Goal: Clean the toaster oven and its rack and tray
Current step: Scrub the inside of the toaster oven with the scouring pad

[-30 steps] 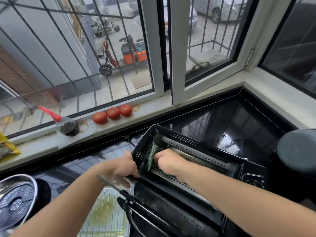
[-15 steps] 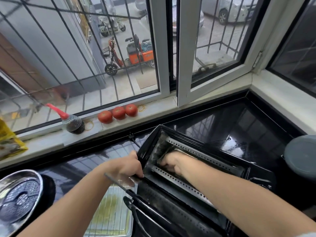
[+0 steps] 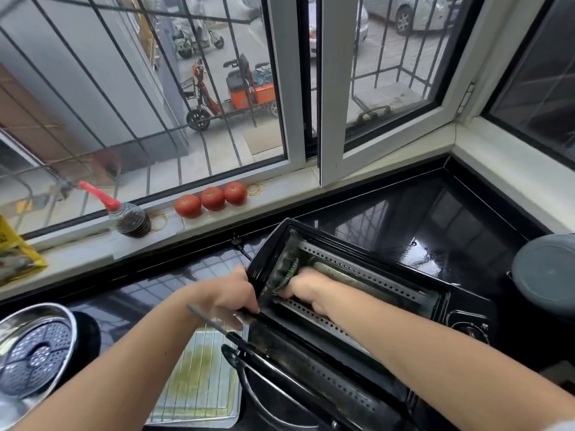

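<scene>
A black toaster oven (image 3: 448, 303) lies tipped with its opening upward on the dark counter, its door (image 3: 280, 377) hanging open toward me. My left hand (image 3: 230, 293) grips the oven's left rim. My right hand (image 3: 306, 286) is inside the cavity, holding a green scouring pad (image 3: 287, 270) against the left inner wall. A wire rack (image 3: 202, 374) lies on a metal tray (image 3: 231, 409) on the counter to the left of the door, with yellowish residue on it.
A steel steamer pot (image 3: 34, 349) sits at the lower left. On the windowsill stand a dark sauce bottle (image 3: 130, 217) with a red spout, three tomatoes (image 3: 213, 199) and a yellow packet (image 3: 15, 259). A grey lidded pot (image 3: 547, 275) is at the right.
My right hand moved deeper into the oven and then back to the left wall, where the green pad shows again. The left hand stays on the rim.
</scene>
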Demonstrator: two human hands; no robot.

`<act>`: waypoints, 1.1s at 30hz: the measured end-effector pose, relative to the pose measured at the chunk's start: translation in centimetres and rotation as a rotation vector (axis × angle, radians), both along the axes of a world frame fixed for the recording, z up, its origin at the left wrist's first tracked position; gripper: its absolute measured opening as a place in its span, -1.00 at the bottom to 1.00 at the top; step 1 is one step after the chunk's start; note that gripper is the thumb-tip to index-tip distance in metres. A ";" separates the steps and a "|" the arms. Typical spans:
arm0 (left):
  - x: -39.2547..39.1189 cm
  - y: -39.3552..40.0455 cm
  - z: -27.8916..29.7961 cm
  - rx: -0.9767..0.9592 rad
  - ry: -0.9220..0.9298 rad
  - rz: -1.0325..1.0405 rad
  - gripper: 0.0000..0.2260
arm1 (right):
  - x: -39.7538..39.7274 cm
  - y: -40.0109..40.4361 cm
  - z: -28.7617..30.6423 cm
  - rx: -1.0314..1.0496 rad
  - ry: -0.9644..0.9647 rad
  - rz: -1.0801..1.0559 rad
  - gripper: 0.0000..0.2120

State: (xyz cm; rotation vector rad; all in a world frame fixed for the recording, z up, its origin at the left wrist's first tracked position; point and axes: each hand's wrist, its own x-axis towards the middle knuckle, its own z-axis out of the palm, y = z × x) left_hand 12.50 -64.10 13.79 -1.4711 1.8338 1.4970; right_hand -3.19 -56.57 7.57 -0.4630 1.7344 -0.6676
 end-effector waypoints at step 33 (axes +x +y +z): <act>-0.3 0.7 1.0 0.042 0.052 0.000 -0.70 | 3.3 1.5 0.9 -0.108 0.416 0.335 -0.75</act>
